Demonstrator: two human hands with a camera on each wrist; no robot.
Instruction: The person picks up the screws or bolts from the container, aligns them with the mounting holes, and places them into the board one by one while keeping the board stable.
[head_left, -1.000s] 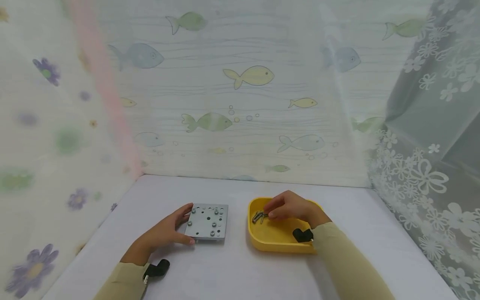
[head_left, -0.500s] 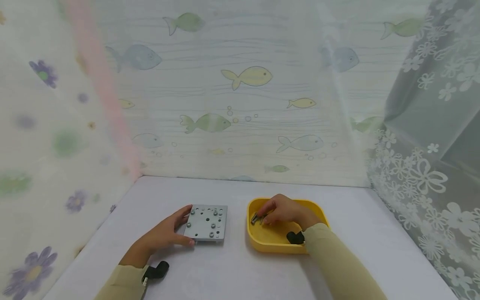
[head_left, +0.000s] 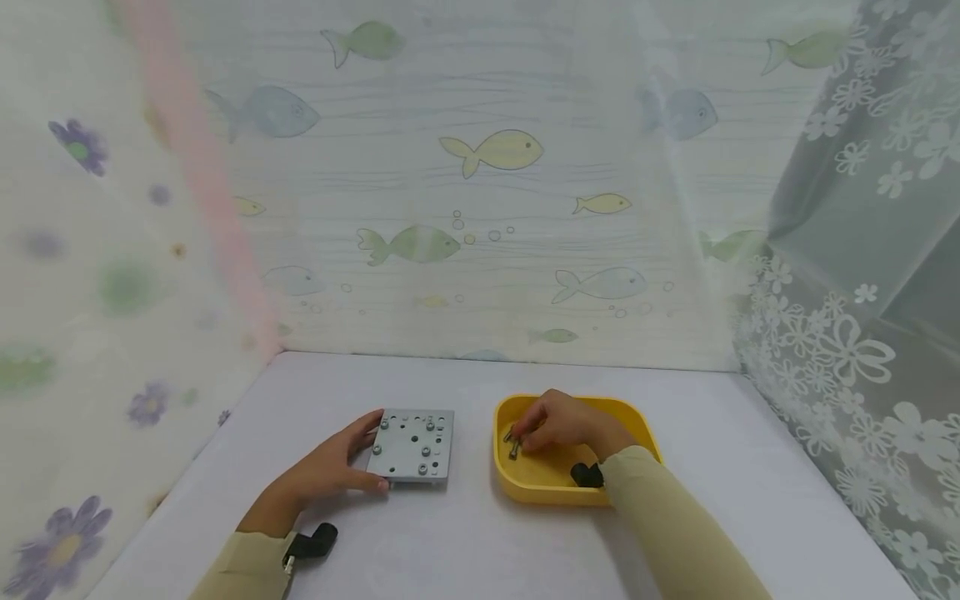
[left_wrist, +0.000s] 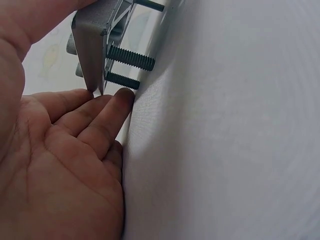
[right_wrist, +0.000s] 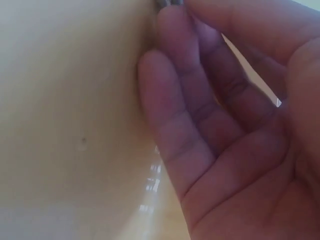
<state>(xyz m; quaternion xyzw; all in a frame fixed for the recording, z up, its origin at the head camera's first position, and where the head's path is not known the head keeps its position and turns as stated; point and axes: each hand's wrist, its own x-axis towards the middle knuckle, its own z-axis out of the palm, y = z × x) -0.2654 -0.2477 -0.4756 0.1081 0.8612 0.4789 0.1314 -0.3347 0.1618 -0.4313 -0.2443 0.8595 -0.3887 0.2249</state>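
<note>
"Where is the plate for you?"

"On my head feed it sits at seven o'clock, over the white worktop, with several bolts set through it. The person's left hand comes at it from its eight o'clock side. I see the thumb at the plate's seven o'clock corner and the fingers on its edge between ten and eleven."

"Wide or narrow, that one?"

"Spread wide and holding the plate between them. My left wrist feed shows fingertips touching its edge, and the bolts jutting out below towards the worktop. I can't tell whether their ends touch it."

"And the right hand?"

"That one is in the yellow tray, which stands at the plate's three o'clock, apart from it. The sleeve covers the rim at four o'clock. Its fingers are narrow, drawn in with the thumb and pinching at the small screws towards the tray's nine o'clock end. My right wrist feed cuts the pinch off at twelve o'clock with a little metal showing, so I can't tell how many they hold."

"Beyond the worktop?"

"A fish-print curtain, at twelve o'clock."
</note>
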